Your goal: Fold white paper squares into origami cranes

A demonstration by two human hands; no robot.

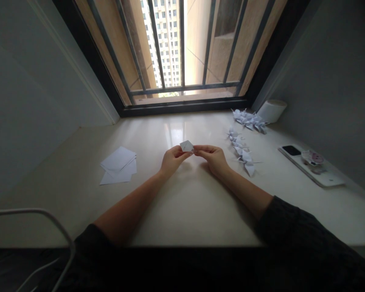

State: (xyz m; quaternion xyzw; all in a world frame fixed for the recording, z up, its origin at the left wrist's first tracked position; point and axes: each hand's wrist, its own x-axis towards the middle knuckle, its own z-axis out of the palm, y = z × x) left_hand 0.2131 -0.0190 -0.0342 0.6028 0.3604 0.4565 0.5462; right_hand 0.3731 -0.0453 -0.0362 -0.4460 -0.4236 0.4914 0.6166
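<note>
While I watch remotely, left hand [171, 159] and right hand [214, 157] each have a pinching grip on the folded paper [186, 145], twelve o'clock, above the desk [182, 215]. Probably feather-light, crisp, easily creased; I'd take it by its edges.

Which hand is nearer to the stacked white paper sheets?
Left. The left hand is right of the white paper sheets, not touching them; the right hand is farther right, at the right edge of the folded paper.
</note>
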